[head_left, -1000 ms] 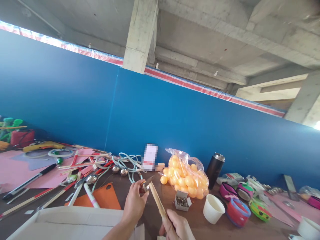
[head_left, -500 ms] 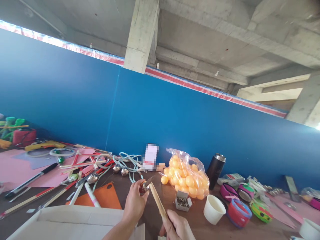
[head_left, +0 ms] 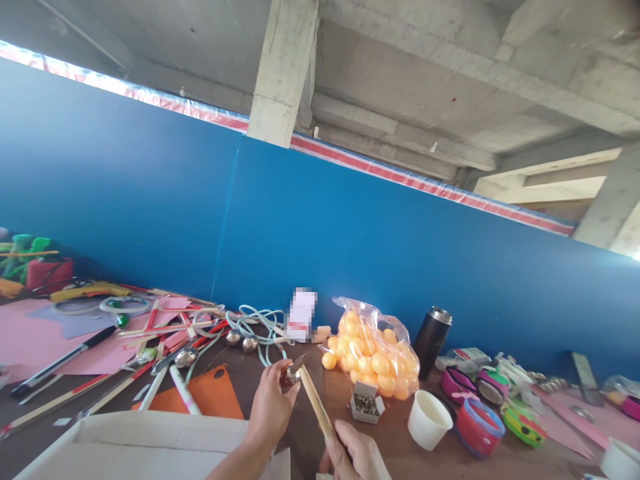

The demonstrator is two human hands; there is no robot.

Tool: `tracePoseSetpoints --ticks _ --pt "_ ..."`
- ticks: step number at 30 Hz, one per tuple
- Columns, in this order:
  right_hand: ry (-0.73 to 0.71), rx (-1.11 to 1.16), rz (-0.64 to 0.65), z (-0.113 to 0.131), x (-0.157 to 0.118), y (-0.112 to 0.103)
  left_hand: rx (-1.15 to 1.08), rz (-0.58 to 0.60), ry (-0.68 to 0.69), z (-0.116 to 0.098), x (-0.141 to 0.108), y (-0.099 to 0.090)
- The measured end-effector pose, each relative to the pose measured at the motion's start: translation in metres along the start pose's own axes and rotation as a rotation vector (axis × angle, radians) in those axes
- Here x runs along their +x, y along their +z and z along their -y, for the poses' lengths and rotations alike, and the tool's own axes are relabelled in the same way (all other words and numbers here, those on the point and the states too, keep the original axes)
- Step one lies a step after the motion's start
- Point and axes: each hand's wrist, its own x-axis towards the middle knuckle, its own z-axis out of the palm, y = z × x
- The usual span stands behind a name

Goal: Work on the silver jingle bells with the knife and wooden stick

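My left hand (head_left: 270,407) is closed around a shiny silver bell (head_left: 289,377), held between the thumb and fingers. A dark, pointed, blade-like piece (head_left: 300,362) sticks out beside the bell; I cannot make out what it belongs to. In my right hand (head_left: 357,453) is a flat wooden stick (head_left: 316,403), gripped near its lower end. Its upper tip reaches up to the bell, close to the left fingertips. Whether the tip touches the bell is unclear. A small white box of metal pins or tacks (head_left: 366,405) stands open to the right of the stick.
Behind my hands lie a clear bag of orange balls (head_left: 375,357), a phone (head_left: 301,313) and pale blue cord (head_left: 257,320). A black bottle (head_left: 433,340) and white paper cup (head_left: 429,420) stand right. Orange sheet (head_left: 210,393), cardboard (head_left: 150,447) and sticks lie left.
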Motion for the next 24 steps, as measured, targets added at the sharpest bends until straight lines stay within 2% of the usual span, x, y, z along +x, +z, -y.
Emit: tracePoseSetpoints --ticks 10,17,24 --pt "-0.029 -0.023 0.044 -0.0007 0.0000 -0.0004 0.068 0.070 -0.007 -0.0010 -0.0024 -0.0001" --pt "-0.037 -0.037 0.081 0.0014 -0.0006 0.0025 0.026 0.122 -0.047 -0.0019 -0.0055 0.0005" --pt "-0.024 -0.042 0.062 0.0013 0.0000 0.0026 0.059 0.106 -0.022 -0.0040 -0.0036 0.0001"
